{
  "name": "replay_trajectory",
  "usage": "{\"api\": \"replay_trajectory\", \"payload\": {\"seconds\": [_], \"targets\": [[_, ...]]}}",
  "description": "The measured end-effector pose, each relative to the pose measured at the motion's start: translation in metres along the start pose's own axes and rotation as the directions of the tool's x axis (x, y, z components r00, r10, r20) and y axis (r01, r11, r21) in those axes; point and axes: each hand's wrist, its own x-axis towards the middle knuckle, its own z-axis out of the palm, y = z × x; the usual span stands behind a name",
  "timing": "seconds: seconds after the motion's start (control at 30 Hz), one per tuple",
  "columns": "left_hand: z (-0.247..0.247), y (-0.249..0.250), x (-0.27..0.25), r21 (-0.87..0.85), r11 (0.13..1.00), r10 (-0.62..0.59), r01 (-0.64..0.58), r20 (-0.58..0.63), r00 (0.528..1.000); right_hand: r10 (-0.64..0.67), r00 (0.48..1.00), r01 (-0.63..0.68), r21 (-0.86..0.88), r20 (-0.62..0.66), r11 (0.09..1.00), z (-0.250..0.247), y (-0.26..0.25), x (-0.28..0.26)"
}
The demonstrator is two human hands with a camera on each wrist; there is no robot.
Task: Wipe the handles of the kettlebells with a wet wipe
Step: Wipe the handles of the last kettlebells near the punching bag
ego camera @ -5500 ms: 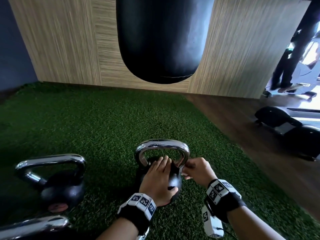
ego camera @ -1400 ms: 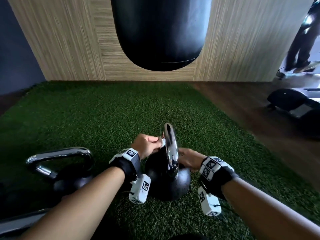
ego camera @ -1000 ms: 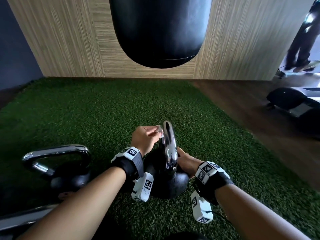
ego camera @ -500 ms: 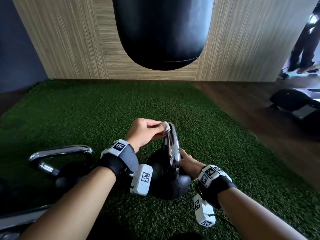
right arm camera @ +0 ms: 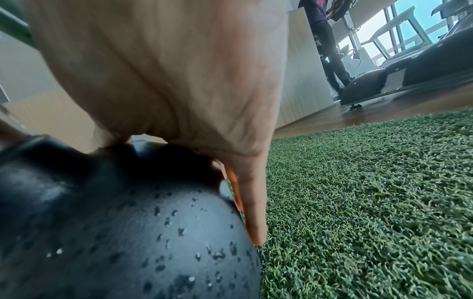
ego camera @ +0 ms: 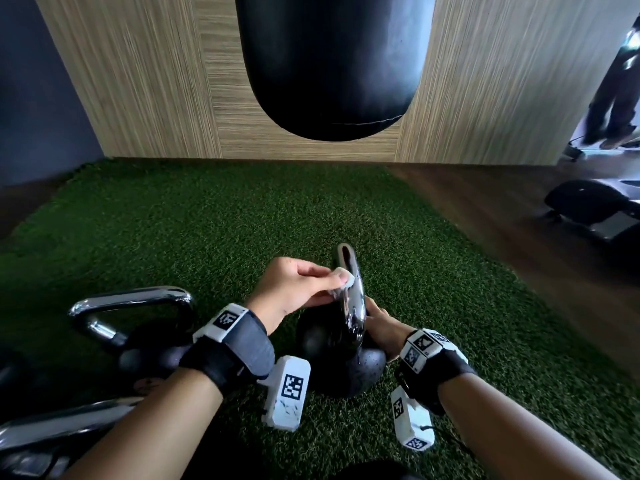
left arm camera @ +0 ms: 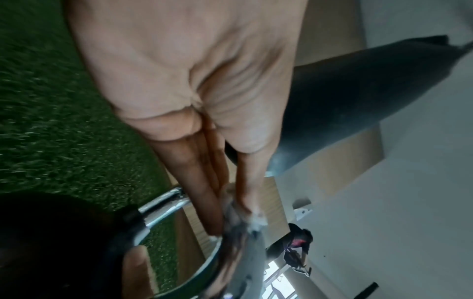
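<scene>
Mirror-bright chrome handle (ego camera: 350, 292) on a matt black, water-beaded kettlebell body (right arm camera: 133, 232), a damp white wipe (ego camera: 343, 276) against it, coarse green turf (ego camera: 207, 220) beneath, grained wood panelling (ego camera: 138, 81) behind.

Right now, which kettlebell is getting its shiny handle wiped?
The middle kettlebell. The left hand rubs a wet wipe on its handle and the right hand steadies it. The kettlebell on the left sits untouched.

A black kettlebell (ego camera: 341, 362) with a chrome handle (ego camera: 351, 292) was seen on green turf (ego camera: 207, 223). A white wipe (ego camera: 343, 277) was noted, and black-and-white squares on the wristbands (ego camera: 230, 336).
</scene>
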Motion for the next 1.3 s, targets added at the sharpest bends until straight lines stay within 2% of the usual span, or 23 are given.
{"api": "replay_trajectory", "payload": {"seconds": [0.1, 0.17, 0.27, 0.33, 0.43, 0.63, 0.7, 0.77, 0.83, 0.87, 0.9, 0.97, 1.0, 1.03, 1.07, 1.13, 1.2, 1.3], "targets": [[-0.006, -0.012, -0.010, -0.073, 0.993, -0.082, 0.094, 0.160, 0.984, -0.013, 1.000, 0.013, 0.011, 0.007, 1.000, -0.001, 0.001, -0.001], [-0.010, -0.017, -0.014, -0.009, 0.999, -0.045, 0.048, 0.220, 0.975, -0.021, 1.000, 0.021, 0.011, 0.003, 1.000, -0.001, 0.003, 0.001], [-0.012, -0.024, -0.019, 0.153, 0.978, 0.114, -0.144, 0.191, 0.975, -0.036, 0.999, 0.036, 0.004, 0.008, 0.999, -0.001, 0.004, 0.004], [-0.015, -0.034, -0.022, 0.270, 0.937, 0.175, -0.220, 0.182, 0.968, -0.038, 0.999, 0.037, 0.025, 0.028, 0.999, -0.002, 0.005, 0.005], [-0.016, -0.049, -0.024, 0.335, 0.908, 0.182, -0.251, 0.224, 0.957, -0.048, 0.998, 0.047, 0.021, 0.030, 0.999, -0.002, 0.004, 0.003], [-0.012, -0.072, -0.026, 0.410, 0.876, 0.197, -0.255, 0.179, 0.964, -0.037, 0.999, 0.037, -0.003, 0.038, 0.999, -0.003, 0.002, 0.001], [-0.013, -0.068, -0.025, 0.423, 0.872, 0.177, -0.247, 0.198, 0.964, -0.052, 0.996, 0.057, -0.067, 0.066, 0.996, -0.005, -0.005, -0.002], [-0.015, -0.059, -0.019, 0.443, 0.865, 0.149, -0.236, 0.221, 0.964, -0.110, 0.992, 0.124, -0.245, 0.068, 0.962, -0.010, -0.015, -0.010], [-0.019, -0.047, -0.013, 0.440, 0.864, 0.181, -0.244, 0.182, 0.967, -0.179, 0.982, 0.142, -0.400, -0.058, 0.906, -0.020, -0.028, -0.023], [-0.022, -0.041, -0.011, 0.419, 0.871, 0.213, -0.255, 0.145, 0.966, -0.242, 0.949, 0.131, -0.447, -0.202, 0.885, -0.027, -0.034, -0.030], [-0.024, -0.034, -0.011, 0.372, 0.887, 0.249, -0.272, 0.110, 0.962, -0.331, 0.874, 0.137, -0.473, -0.355, 0.870, -0.034, -0.042, -0.037], [-0.028, -0.023, -0.011, 0.196, 0.935, 0.296, -0.297, 0.036, 0.955, -0.519, 0.650, 0.309, -0.430, -0.555, 0.848, -0.044, -0.062, -0.053], [-0.029, -0.018, -0.011, 0.094, 0.949, 0.302, -0.300, 0.000, 0.953, -0.576, 0.552, 0.426, -0.390, -0.603, 0.816, -0.047, -0.073, -0.059], [-0.029, -0.014, -0.011, 0.003, 0.953, 0.302, -0.302, -0.032, 0.953, -0.615, 0.488, 0.526, -0.353, -0.619, 0.774, -0.049, -0.085, -0.067], [-0.028, -0.009, -0.012, -0.074, 0.951, 0.296, -0.300, -0.060, 0.953, -0.651, 0.449, 0.605, -0.328, -0.612, 0.725, -0.049, -0.095, -0.073], [-0.025, -0.001, -0.011, -0.188, 0.934, 0.291, -0.304, -0.094, 0.952, -0.731, 0.417, 0.708, -0.311, -0.539, 0.634, -0.047, -0.107, -0.083], [-0.023, 0.004, -0.011, -0.261, 0.914, 0.295, -0.311, -0.101, 0.950, -0.770, 0.446, 0.768, -0.246, -0.457, 0.591, -0.042, -0.113, -0.089], [-0.018, 0.007, -0.013, -0.329, 0.893, 0.293, -0.307, -0.092, 0.952, -0.772, 0.496, 0.798, -0.140, -0.398, 0.585, -0.035, -0.118, -0.089]]}}
